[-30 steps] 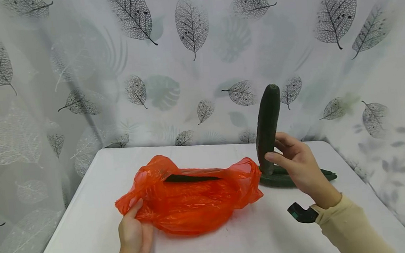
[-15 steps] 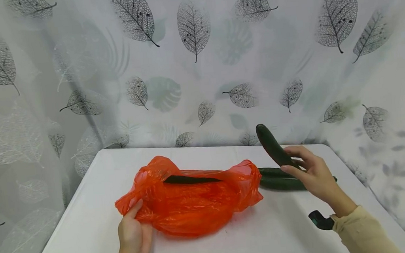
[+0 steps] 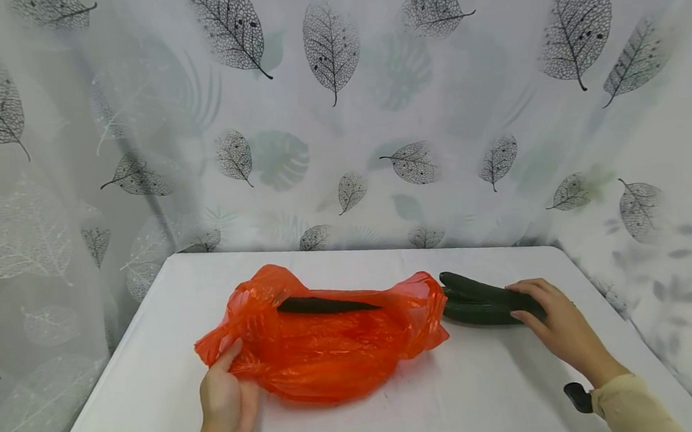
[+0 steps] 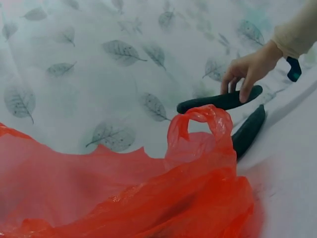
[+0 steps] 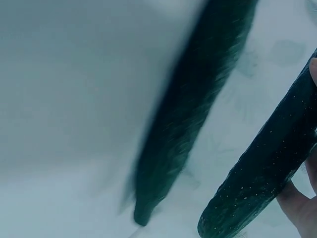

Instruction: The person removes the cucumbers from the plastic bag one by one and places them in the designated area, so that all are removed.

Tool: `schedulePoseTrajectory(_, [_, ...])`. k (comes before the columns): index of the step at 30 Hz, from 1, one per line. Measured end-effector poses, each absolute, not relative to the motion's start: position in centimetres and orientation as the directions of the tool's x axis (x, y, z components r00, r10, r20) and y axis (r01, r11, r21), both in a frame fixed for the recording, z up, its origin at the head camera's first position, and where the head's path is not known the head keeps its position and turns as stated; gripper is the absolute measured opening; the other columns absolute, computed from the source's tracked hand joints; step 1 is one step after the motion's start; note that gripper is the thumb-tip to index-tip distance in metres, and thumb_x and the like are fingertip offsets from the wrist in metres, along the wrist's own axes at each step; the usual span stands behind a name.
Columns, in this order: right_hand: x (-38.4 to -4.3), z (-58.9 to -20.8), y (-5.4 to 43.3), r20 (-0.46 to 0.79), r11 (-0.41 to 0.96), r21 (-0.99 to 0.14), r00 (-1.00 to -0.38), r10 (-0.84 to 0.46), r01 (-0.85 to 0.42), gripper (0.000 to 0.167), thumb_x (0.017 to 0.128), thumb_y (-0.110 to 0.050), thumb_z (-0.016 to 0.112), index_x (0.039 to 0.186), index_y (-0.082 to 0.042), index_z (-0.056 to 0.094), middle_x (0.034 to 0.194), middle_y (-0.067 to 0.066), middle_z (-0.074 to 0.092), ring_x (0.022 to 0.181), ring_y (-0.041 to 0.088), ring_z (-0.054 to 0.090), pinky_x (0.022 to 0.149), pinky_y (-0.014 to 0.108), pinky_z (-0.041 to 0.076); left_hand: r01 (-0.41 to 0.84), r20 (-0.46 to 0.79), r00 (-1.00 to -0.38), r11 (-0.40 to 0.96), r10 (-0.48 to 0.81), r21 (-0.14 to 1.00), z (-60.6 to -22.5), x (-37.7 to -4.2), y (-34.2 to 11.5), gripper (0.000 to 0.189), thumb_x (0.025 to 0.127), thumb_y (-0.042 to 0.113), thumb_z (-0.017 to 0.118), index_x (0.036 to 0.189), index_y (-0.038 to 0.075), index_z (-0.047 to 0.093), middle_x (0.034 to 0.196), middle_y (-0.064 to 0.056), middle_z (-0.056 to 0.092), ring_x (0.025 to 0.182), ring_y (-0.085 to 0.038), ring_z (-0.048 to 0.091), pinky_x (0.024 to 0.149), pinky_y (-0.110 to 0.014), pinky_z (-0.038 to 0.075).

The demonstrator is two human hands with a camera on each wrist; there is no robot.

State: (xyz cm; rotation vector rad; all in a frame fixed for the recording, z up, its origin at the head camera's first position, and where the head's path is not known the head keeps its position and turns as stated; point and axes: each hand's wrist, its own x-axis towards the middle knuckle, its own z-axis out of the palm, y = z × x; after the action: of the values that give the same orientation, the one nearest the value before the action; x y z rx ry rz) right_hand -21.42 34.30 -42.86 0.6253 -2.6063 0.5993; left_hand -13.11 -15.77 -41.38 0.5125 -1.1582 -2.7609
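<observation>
My left hand holds the left end of a crumpled red plastic bag, thumb over its edge. A dark green cucumber shows through the bag's opening. To the right of the bag, my right hand grips another cucumber near its right end, thumb on the near side, fingers on the far side. In the left wrist view this held cucumber appears above a lying cucumber. The right wrist view has the held cucumber beside the lying one.
Everything rests on a white table. Behind it hangs a pale curtain printed with leaves. A small black device sits at my right wrist, by the cream sleeve.
My right hand has moved right and down, tipping the cucumber from upright to nearly flat, low over the lying ones. My left hand and the bag have hardly moved.
</observation>
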Motion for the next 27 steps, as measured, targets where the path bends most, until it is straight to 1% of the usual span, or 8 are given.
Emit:
schedulePoseTrajectory(2, [-21.3,-43.3,34.9,0.46,0.816,-0.287,-0.82,-0.341,-0.501,0.049,0.083,-0.003,0.081,0.128,-0.007,0.062,0.124,0.009,0.059,0.115,0.035,0.056,0.09,0.046,0.043,-0.028,-0.261,-0.939,-0.707,-0.224,0.707,-41.4,-13.1,-15.9,0.027,0.11,0.02,0.027,0.137,0.024,0.029,0.155,0.008,0.022,0.143,-0.01,0.023,0.119,-0.025,0.022])
schedulePoseTrajectory(5, [-21.1,-43.9,35.7,0.454,0.829,-0.246,-0.815,-0.359,-0.502,0.052,0.08,0.0,0.082,0.127,-0.006,0.063,0.123,0.01,0.059,0.112,0.038,0.057,0.084,0.055,0.047,-0.023,-0.262,-0.937,-0.707,-0.231,0.706,-41.3,-13.1,-16.0,0.027,0.11,0.02,0.027,0.137,0.024,0.03,0.156,0.008,0.022,0.143,-0.01,0.024,0.119,-0.025,0.023])
schedulePoseTrajectory(8, [-21.0,-44.4,36.3,0.439,0.839,-0.202,-0.813,-0.383,-0.505,0.053,0.077,0.0,0.084,0.125,-0.008,0.064,0.123,0.01,0.06,0.11,0.039,0.058,0.081,0.059,0.05,-0.024,-0.27,-0.933,-0.708,-0.238,0.706,-41.2,-13.2,-16.0,0.03,0.11,0.02,0.027,0.139,0.024,0.03,0.157,0.008,0.022,0.142,-0.009,0.024,0.118,-0.024,0.024])
schedulePoseTrajectory(11, [-21.1,-45.0,36.7,0.414,0.845,-0.165,-0.813,-0.409,-0.509,0.055,0.074,0.001,0.086,0.123,-0.01,0.065,0.121,0.008,0.061,0.11,0.038,0.059,0.08,0.058,0.053,-0.022,-0.268,-0.934,-0.709,-0.237,0.705,-41.3,-13.1,-16.1,0.032,0.11,0.021,0.027,0.142,0.024,0.028,0.158,0.008,0.021,0.143,-0.01,0.023,0.119,-0.025,0.023])
schedulePoseTrajectory(16, [-21.3,-45.6,37.1,0.375,0.837,-0.13,-0.808,-0.454,-0.531,0.057,0.07,0.004,0.088,0.121,-0.009,0.067,0.12,0.007,0.062,0.109,0.037,0.06,0.081,0.055,0.054,-0.023,-0.277,-0.931,-0.721,-0.236,0.693,-41.4,-13.0,-16.2,0.026,0.11,0.02,0.028,0.135,0.024,0.03,0.155,0.009,0.023,0.142,-0.01,0.024,0.119,-0.024,0.022])
schedulePoseTrajectory(18, [-21.4,-45.8,37.2,0.358,0.837,-0.119,-0.809,-0.466,-0.535,0.056,0.07,0.003,0.088,0.121,-0.009,0.067,0.12,0.007,0.062,0.108,0.036,0.061,0.08,0.054,0.055,-0.028,-0.283,-0.93,-0.724,-0.234,0.69,-41.5,-13.0,-16.2,0.023,0.11,0.02,0.029,0.132,0.024,0.031,0.153,0.01,0.025,0.142,-0.01,0.024,0.119,-0.024,0.023])
schedulePoseTrajectory(22, [-21.5,-46.1,37.3,0.298,0.843,-0.102,-0.825,-0.481,-0.528,0.053,0.072,-0.001,0.088,0.12,-0.009,0.067,0.119,0.007,0.062,0.106,0.036,0.062,0.077,0.051,0.056,-0.036,-0.291,-0.928,-0.721,-0.234,0.692,-41.6,-13.0,-16.2,0.021,0.11,0.02,0.029,0.13,0.024,0.03,0.152,0.01,0.024,0.143,-0.01,0.023,0.119,-0.025,0.022])
schedulePoseTrajectory(27, [-21.5,-46.4,37.3,0.236,0.857,-0.086,-0.847,-0.477,-0.507,0.05,0.074,-0.003,0.087,0.12,-0.008,0.069,0.119,0.009,0.062,0.106,0.037,0.062,0.079,0.054,0.055,-0.044,-0.303,-0.923,-0.716,-0.238,0.697,-41.5,-13.0,-16.1,0.02,0.11,0.02,0.028,0.129,0.024,0.029,0.154,0.009,0.022,0.142,-0.011,0.022,0.119,-0.026,0.023])
